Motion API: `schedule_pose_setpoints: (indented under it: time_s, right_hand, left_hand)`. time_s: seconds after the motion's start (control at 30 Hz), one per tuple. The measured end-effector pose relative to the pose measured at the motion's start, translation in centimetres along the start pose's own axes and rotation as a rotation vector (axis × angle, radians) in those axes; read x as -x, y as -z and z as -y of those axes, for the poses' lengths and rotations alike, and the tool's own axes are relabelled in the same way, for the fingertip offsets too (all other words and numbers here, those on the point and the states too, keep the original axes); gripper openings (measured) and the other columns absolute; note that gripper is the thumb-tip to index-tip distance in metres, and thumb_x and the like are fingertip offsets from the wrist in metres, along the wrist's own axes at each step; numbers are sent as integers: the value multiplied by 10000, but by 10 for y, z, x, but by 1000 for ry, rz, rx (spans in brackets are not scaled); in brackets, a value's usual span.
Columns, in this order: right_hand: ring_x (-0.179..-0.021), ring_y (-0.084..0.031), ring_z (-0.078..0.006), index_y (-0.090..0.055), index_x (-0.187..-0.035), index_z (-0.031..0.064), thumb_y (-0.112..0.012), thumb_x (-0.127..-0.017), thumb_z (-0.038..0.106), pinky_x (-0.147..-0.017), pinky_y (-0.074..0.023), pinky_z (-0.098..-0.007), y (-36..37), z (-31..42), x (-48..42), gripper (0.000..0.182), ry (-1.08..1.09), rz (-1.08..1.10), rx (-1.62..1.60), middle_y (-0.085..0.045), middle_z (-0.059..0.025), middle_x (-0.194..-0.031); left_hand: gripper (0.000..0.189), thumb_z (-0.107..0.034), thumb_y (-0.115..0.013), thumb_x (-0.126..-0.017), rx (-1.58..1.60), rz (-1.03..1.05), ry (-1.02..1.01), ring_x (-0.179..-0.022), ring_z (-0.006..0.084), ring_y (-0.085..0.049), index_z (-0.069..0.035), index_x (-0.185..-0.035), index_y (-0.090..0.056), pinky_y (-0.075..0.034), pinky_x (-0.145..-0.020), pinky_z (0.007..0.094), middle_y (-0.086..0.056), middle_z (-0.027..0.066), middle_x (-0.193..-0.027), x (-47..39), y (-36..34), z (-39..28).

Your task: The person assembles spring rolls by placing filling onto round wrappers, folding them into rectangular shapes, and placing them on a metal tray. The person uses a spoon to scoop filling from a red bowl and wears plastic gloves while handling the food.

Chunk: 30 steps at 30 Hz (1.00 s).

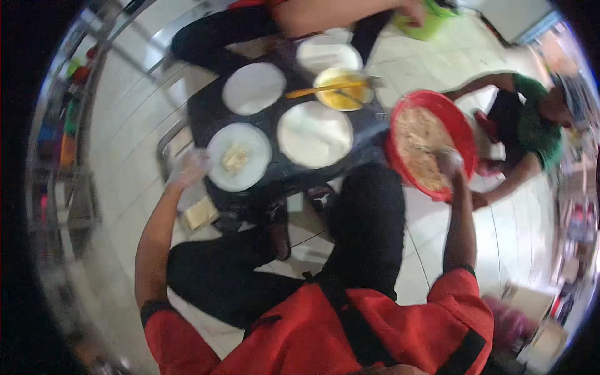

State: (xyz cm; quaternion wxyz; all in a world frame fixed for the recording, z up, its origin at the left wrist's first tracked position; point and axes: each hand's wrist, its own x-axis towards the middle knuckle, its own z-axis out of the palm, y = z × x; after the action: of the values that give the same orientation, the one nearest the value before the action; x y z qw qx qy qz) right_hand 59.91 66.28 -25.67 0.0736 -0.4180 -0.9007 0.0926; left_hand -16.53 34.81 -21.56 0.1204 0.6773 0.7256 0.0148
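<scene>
My left hand (188, 168), in a clear plastic glove, is at the left rim of a pale round plate (257, 171). A small heap of crumbly light filling (235, 158) lies at the plate's middle. Blur hides how its fingers meet the rim. My right hand (451, 164), also gloved, reaches into a tilted red plastic basin (464, 126), its fingers at a tan, chunky mixture (417, 136). Whether it has hold of any mixture is not clear. A white round plate (315, 136) lies between my hands on the low black table (281, 177).
Farther back are two white plates (254, 89) (328, 55) and a bowl of yellow liquid (344, 101), an orange-handled utensil (309, 91) across it. A co-worker in green (529, 122) is beside the basin; another person's arm (328, 16) is opposite. A pale yellow block (201, 213) is below the table's left edge.
</scene>
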Motion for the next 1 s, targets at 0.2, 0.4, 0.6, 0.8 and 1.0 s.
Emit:
schedule_pose_setpoints:
  time_s: [0.2, 0.4, 0.6, 0.8, 1.0]
  right_hand:
    - [-943, -668, -280, -692, -1082, 73, -615, -753, 45, -853, -520, -367, 97, 94, -78, 339, -44, 298, -532, -704, -128, -1008]
    - [-1063, -618, -298, -640, -1171, 70, -591, -827, 87, -952, -484, -404, 46, 274, -212, 347, 821, 233, -255, -655, -135, -1148]
    - [-921, -673, -326, -668, -976, 32, -543, -860, 112, -826, -543, -436, -33, 421, -271, 189, 832, 251, 47, -682, -177, -1009]
    - [-907, -692, -313, -677, -943, 26, -549, -866, 132, -770, -569, -404, -35, 456, -264, 183, 707, 237, 155, -695, -162, -971]
    - [-894, -663, -319, -655, -943, 46, -525, -895, 152, -792, -541, -397, -36, 456, -263, 174, 723, 267, 79, -665, -164, -946]
  left_hand:
    - [441, -323, -701, -768, 274, 133, 214, -1058, 318, -615, -66, -1121, -644, -474, -943, 406, -652, 179, -1099, -44, 36, -60]
    - [496, -338, -725, -789, 349, 73, 159, -937, 274, -664, 21, -1119, -635, -512, -884, 367, -687, 201, -1025, -28, 31, -62]
    - [483, -293, -753, -758, 361, -65, 69, -873, 306, -683, -11, -1132, -637, -541, -805, 386, -692, 203, -971, -37, 36, -75]
    - [522, -363, -777, -754, 484, -20, 169, -901, 289, -677, -9, -1112, -640, -525, -820, 393, -689, 175, -981, -43, 34, -85]
    - [553, -453, -765, -741, 247, -65, 127, -904, 325, -671, -18, -1061, -645, -522, -826, 414, -682, 190, -957, -53, 19, -89]
